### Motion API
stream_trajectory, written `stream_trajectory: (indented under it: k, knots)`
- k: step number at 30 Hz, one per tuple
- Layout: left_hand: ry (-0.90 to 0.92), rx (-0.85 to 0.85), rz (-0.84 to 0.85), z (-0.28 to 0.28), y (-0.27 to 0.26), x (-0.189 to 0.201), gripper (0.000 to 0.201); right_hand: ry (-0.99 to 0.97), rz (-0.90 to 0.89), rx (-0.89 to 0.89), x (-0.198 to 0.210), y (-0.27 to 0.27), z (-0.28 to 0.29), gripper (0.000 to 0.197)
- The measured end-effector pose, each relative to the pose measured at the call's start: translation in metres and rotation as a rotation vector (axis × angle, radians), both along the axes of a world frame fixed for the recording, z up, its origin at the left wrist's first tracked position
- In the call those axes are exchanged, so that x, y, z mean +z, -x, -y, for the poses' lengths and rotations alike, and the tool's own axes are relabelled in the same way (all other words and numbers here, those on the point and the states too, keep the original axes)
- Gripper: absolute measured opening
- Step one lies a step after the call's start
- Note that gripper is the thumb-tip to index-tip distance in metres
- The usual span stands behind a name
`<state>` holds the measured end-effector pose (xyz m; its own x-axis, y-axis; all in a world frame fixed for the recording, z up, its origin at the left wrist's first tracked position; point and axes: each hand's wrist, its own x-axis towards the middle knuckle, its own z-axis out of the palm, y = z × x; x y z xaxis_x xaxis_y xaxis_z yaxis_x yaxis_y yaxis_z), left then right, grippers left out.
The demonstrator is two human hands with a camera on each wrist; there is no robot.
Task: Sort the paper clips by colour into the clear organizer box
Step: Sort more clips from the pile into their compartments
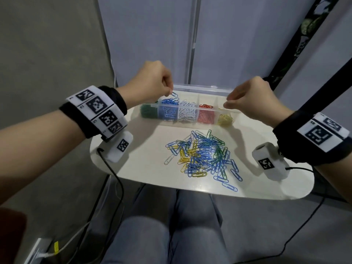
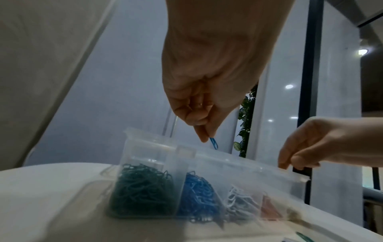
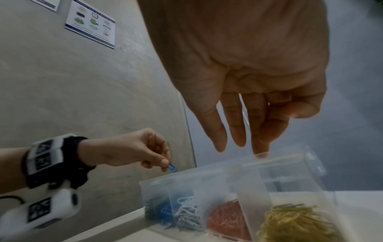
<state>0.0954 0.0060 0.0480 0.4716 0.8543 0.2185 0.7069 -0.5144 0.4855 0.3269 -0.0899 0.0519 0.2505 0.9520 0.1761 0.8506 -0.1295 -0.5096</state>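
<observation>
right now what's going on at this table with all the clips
A person is sorting paper clips by colour. The left hand pinches a blue clip over the blue compartment of the clear organizer box, not yet dropped. The right hand has its fingertips at the box's rim near the yellow end, holding no clip. The compartments hold green, blue, white, red and yellow clips. A mixed pile, mostly blue, yellow and green, waits on the white table.

Wall poster point(image 3: 91, 23) text too blurred, seemingly nothing legible
</observation>
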Motion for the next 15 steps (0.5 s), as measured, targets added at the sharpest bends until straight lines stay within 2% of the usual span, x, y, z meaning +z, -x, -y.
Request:
stream_trajectory:
  k: [3, 6, 8, 11, 13, 15]
  knots:
    - [-0.027, 0.01, -0.095, -0.007, -0.005, -0.005, 0.004, -0.043, -0.014, 0.049, 0.002, 0.009, 0.009, 0.007]
    - [-0.104, -0.019, -0.093, -0.006, -0.007, -0.012, 0.022, -0.016, -0.031, 0.205, 0.001, 0.016, 0.021, 0.008]
    - [-0.178, -0.076, -0.013, 0.003, -0.008, -0.015, 0.026, 0.108, -0.013, 0.362, -0.004, 0.019, 0.028, 0.016]
    - [-0.18, -0.219, 0.151, 0.025, -0.01, -0.015, 0.023, 0.314, 0.144, 0.515, -0.018, 0.024, 0.033, 0.034]
    - [-0.148, -0.257, 0.167, 0.038, -0.012, -0.018, 0.021, 0.409, 0.258, 0.552, -0.027, 0.029, 0.035, 0.057]
    - [-0.13, -0.285, 0.154, 0.047, -0.012, -0.021, 0.02, 0.44, 0.303, 0.58, -0.034, 0.035, 0.037, 0.064]
